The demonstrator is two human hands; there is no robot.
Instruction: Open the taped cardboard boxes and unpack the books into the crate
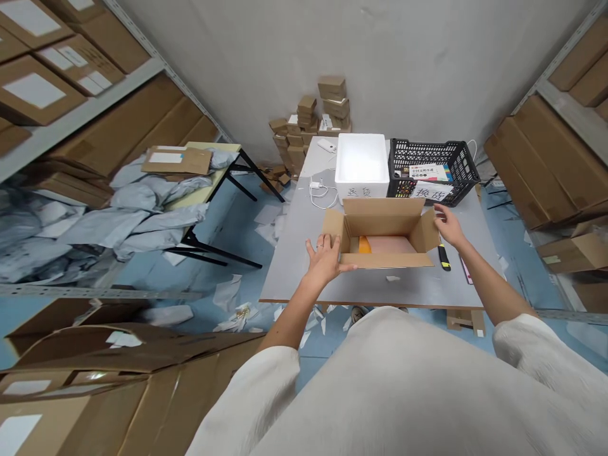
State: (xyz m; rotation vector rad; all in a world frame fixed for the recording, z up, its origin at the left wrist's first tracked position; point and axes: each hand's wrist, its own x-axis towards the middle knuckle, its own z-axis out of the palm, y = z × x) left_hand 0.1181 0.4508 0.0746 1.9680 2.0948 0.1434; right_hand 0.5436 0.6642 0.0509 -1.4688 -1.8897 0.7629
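Observation:
An opened cardboard box [384,215] stands on the grey table with its flaps folded outward. Inside it lie a flat pinkish piece [390,244] and something orange [364,245]; I cannot tell what they are. My left hand [325,258] grips the left end of the box, fingers over the side flap and thumb along the front flap. At the opposite end, my right hand [446,225] holds the right flap's outer edge with curled fingers. A black and yellow box cutter [443,257] lies on the table below my right hand.
Behind the box are a white foam bin [361,190] and a black plastic crate [468,171] containing books. A white cable [323,195] lies left of them. Grey parcels [137,215] cover a side table at left. Loaded shelves flank both sides; paper scraps litter the floor.

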